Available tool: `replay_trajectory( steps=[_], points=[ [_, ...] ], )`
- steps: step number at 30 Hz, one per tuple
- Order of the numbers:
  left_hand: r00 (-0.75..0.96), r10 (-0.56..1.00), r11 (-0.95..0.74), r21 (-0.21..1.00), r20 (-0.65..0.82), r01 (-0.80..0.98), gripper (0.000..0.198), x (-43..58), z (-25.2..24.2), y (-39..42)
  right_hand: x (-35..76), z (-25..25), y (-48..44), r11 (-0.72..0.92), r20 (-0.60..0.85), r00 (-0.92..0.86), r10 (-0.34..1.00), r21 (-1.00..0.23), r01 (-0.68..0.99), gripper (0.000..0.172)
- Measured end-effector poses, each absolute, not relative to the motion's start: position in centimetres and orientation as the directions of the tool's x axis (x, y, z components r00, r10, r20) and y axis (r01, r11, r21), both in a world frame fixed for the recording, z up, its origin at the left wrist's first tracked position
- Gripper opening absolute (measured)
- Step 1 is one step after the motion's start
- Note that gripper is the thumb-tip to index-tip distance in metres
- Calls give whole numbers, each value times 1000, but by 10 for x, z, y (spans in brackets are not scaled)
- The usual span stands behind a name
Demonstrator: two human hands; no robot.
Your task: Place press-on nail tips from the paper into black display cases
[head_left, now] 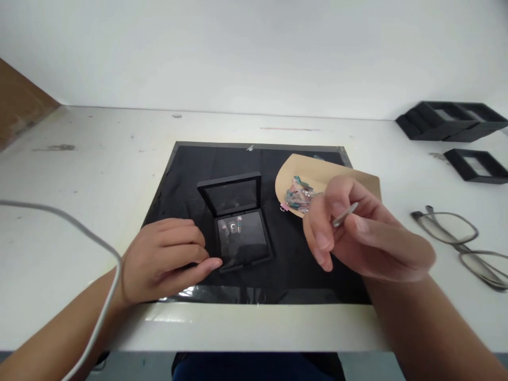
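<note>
Head view: the right hand (369,235) clamps 1 slim piece (345,215) between thumb and fingers, right of the open case (252,241). The left hand (170,259) lies loosely curled, nothing visible in it, thumb at the case's near-left corner. Risk: a narrow pinch could drop the piece; a thumb nudge could shift the case. Piece's long axis slants lower left to upper right; tip end indeterminate.

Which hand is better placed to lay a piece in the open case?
Right, most likely: the right hand pinches a small slim piece, while the left hand shows nothing held and rests beside the open case.
</note>
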State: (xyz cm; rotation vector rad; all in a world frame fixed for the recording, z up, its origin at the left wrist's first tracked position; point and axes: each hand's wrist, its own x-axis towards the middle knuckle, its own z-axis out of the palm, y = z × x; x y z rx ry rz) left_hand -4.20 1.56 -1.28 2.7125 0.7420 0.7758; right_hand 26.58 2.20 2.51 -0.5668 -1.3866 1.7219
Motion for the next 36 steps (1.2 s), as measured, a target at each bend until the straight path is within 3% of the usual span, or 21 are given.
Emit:
replay_trajectory(
  steps=[5,11,15,18,26,28,30,32,34,36],
  points=[
    [765,490,-868,318,418,382,13,-49,-14,17,259,16,18,-145,98,-575,812,-920,-363,17],
    [758,485,-872,303,437,384,15,-48,-13,16,253,6,13,-121,64,-499,864,-936,-330,16],
    [726,519,-854,311,452,417,16,-45,-12,14,252,8,13,-153,76,-551,831,-921,-357,11],
    [724,522,-852,315,451,417,16,-45,-12,14,252,6,13,-113,95,-547,832,-935,-335,6],
    [730,510,-860,306,455,409,19,-43,-11,13,240,-5,11,0,118,-505,855,-974,-228,20],
    [727,513,-858,303,457,415,21,-43,-11,13,237,-2,10,94,137,-477,868,-989,-113,21],
    [720,521,-853,302,459,424,22,-44,-12,13,242,1,10,290,219,-419,881,-950,115,21],
    [713,531,-847,305,459,435,22,-44,-12,14,256,3,14,473,376,-290,880,-757,451,20],
    [710,532,-846,307,461,435,22,-44,-12,14,279,2,23,367,540,-53,840,-495,788,19],
    [711,537,-843,320,455,432,18,-43,-11,14,306,-2,33,119,480,116,870,-431,895,20]
  ],
)
